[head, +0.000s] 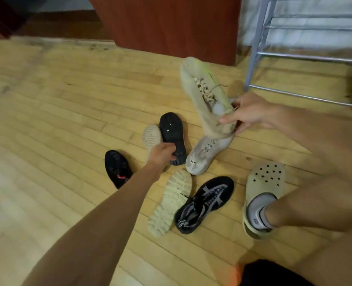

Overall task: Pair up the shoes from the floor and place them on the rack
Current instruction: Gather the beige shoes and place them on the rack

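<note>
I should lift the black shoe (173,139) by its heel and look for its mate before walking anything over to the rack (303,56). My right hand (251,116) pinches the heel of a beige sneaker (204,93), raised off the floor (67,100). My left hand (162,151) curls onto the upturned black shoe's heel, among the scattered shoes.

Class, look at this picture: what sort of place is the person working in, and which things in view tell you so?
Probably an indoor room, perhaps an entryway at home. It has a pale wooden plank floor, a grey metal tiered shoe rack by the wall, and a reddish-brown wooden panel behind the loose shoes.
</note>
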A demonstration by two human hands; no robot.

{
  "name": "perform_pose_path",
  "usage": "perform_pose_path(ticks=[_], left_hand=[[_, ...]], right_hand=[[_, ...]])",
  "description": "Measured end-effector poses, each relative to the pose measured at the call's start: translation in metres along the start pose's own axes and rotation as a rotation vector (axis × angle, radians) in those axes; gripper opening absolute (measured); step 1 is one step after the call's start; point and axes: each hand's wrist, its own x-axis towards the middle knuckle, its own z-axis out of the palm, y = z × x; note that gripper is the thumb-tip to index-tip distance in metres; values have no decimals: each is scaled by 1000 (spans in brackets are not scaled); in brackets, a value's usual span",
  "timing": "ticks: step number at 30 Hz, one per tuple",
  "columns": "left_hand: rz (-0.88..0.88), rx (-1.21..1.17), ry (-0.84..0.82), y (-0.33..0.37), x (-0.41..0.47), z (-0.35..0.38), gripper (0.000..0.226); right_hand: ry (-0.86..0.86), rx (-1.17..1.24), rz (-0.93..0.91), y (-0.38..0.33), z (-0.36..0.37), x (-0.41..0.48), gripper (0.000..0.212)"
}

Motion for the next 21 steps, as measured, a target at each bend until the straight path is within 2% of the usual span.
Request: perform_pose_path(ticks=[2, 5, 8, 10, 13, 15, 18, 19, 21], left_hand=[[-106, 75, 10, -37, -7, -5, 30], [-157, 207, -27, -77, -13, -13, 35], [-220, 188, -119, -100, -13, -26, 32], [-221, 266, -153, -110, -7, -35, 32], [-142, 427, -106, -119, -4, -37, 36], [-153, 457, -72, -136, -4, -31, 45], [-302, 444, -72, -180, -16, -20, 63], [-345, 480, -84, -196, -21, -16, 64], [-348, 569, -58, -218, -29, -11, 62]], right_hand=[[37, 35, -14, 1, 3, -1, 56], [59, 16, 4, 6, 4, -11, 60], [17, 169, 66, 6, 11, -24, 53], [-2, 349, 111, 3, 25, -28, 48], [-6, 517, 174, 2, 50, -30, 27], [5, 523, 202, 5, 58, -30, 17], [32, 455, 223, 7, 57, -29, 29], [43, 435, 229, 8, 56, -30, 32], [48, 409, 225, 6, 55, -32, 23]])
